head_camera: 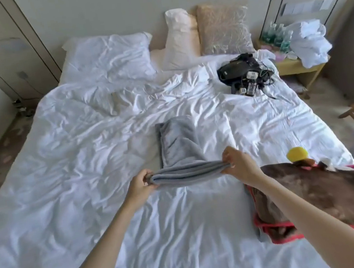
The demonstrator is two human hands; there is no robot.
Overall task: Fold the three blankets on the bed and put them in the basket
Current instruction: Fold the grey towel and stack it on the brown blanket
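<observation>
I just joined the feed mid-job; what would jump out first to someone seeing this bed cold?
First, the grey blanket at mid-bed, its near edge lifted and pinched between the left hand and the right hand. Next, the brown blanket with red trim heaped at the bed's near right edge, a yellow ball just behind it. Farther back on the right, a black tangle of devices and cables lies on the white sheets.

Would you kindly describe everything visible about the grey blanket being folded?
The grey blanket looks soft and fleecy, folded into a long narrow strip lying on the white duvet mid-bed. Its near end is lifted, layered edges pinched between the left hand and right hand; the far end rests flat.
</observation>
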